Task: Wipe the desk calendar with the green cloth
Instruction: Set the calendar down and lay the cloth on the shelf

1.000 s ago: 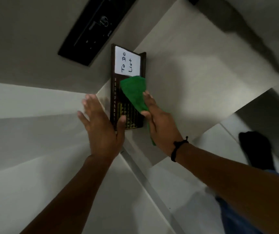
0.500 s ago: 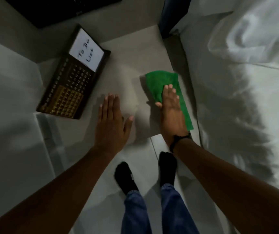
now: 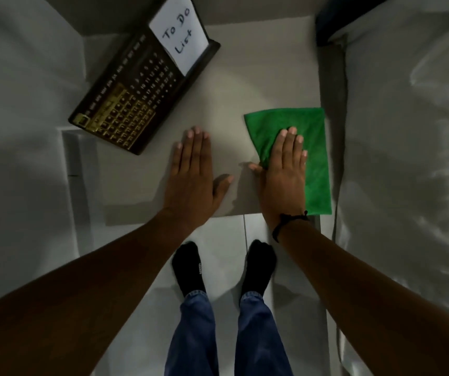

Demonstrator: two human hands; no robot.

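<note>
The desk calendar is lying flat at the back left of a small pale table top, turned at a slant, w/ its near corner close to the left hand but not touching it. The table is sitting in a tight spot: a white bed is running along its right side, a pale wall is closing in on the left, and a light tiled floor is showing below. Two feet in black socks and blue jeans are standing on that floor. The calendar is dark brown, w/ rows of small numbers, gold squares toward its near end, and a white note saying "To Do List" at the far end. The month names are too blurry to read well. The green cloth is lying flat by the table's right edge, well apart from the calendar. The right hand is pressing flat on the cloth, fingers straight and close together. The left hand is resting flat on the bare table, fingers together, thumb out, holding nothing. A black band is circling the right wrist.
</note>
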